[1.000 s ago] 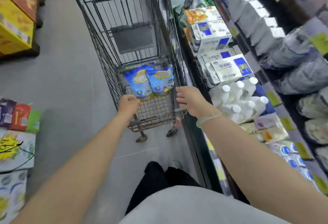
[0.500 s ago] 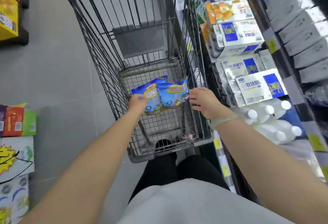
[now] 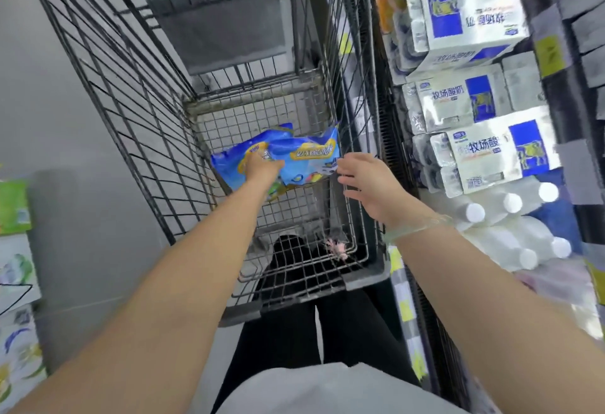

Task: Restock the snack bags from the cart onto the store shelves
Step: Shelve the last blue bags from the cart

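The dark wire shopping cart (image 3: 131, 86) stands at the person's 12 o'clock, its right wall close along the store shelves (image 3: 553, 53) at 3 o'clock. Two blue-and-yellow plastic snack bags (image 3: 311, 154) overlap in the middle of the basket, with bare mesh on the near side. The left hand (image 3: 262, 166) grips the left bag. The right hand (image 3: 366, 184), fingers spread and holding nothing, hovers just beside the right bag's edge, near the cart's right wall. Open grey floor (image 3: 65, 118) spreads at 9 o'clock.
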### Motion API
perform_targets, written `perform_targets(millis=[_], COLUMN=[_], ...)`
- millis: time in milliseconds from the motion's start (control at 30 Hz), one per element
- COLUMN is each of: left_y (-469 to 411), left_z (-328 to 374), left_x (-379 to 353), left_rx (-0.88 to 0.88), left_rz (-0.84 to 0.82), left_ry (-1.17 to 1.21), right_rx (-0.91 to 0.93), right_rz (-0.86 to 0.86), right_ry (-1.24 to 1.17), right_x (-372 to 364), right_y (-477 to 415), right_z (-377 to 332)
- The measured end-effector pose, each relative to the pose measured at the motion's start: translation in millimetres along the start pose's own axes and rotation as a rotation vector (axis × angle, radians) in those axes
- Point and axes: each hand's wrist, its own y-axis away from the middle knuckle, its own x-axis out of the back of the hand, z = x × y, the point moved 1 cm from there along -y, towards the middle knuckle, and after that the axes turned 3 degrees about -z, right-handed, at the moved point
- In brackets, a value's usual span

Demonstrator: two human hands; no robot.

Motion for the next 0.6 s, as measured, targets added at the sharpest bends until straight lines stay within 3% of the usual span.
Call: perform_targets(millis=[167,433,500,600], left_y=[-33.4,-18.2,-16.9,-16.8], left_z=[-6.2,-26.0,-30.2,-37.7], left_x=[-17.6,-16.8,-11.9,-5.7], left_rx=[-0.014,-0.163,-0.192,-0.258], left_rz=[-0.043,-0.032,-0.078,-0.074], left_ry=[0.121,-0.145,-0.229,-0.345], right_rx=[-0.009,0.102,0.206,0.355], right_rz=[-0.012,0.008,0.006,0.005], right_ry=[0.040,0.196,0.359,0.819], right_x=[8.7,-0.3,-7.6,-16.9], right_y=[-13.2,-23.7,-35.0,-57.4], right_z=[6.5,9.9,7.9,1.1])
